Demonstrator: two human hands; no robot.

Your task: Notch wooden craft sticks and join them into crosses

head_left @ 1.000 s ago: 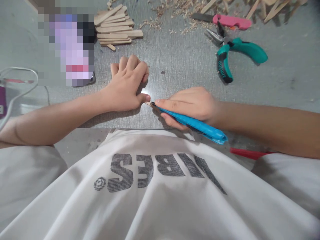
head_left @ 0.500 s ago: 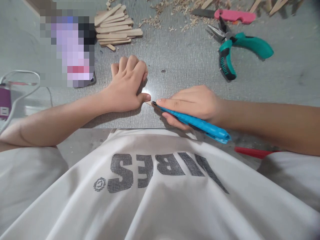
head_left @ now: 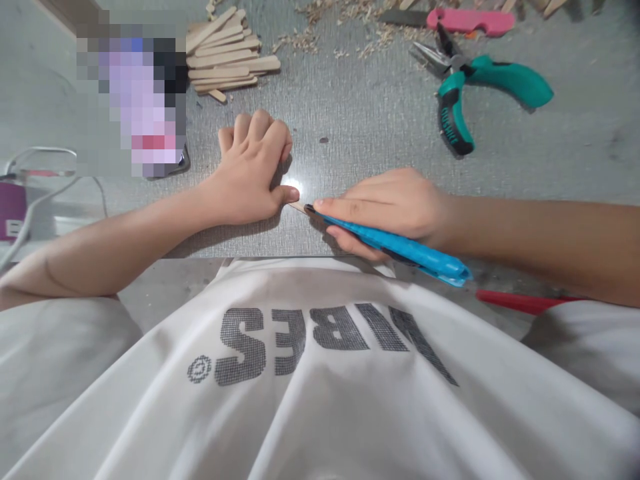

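Observation:
My right hand (head_left: 395, 203) is closed round a blue utility knife (head_left: 415, 250), its handle slanting down to the right below the fingers. The dark front end of the knife meets a small pale wooden stick (head_left: 299, 207) lying low over the table. My left hand (head_left: 253, 170) rests on the tabletop with its fingers bent. Its thumb presses on the stick's other end, just left of the knife, and hides the rest of that stick.
A pile of wooden craft sticks (head_left: 225, 60) lies at the back left, beside a blurred-out object (head_left: 140, 100). Teal-handled pliers (head_left: 457, 73) and a pink-handled knife (head_left: 470, 22) lie at the back right. Wood shavings (head_left: 300, 41) are scattered behind. A white cable (head_left: 43, 152) runs at left.
The view has shifted slightly, so the back objects sit a little higher. Both hands keep nearly the same pose, and slightly more of the stick shows between thumb and knife.

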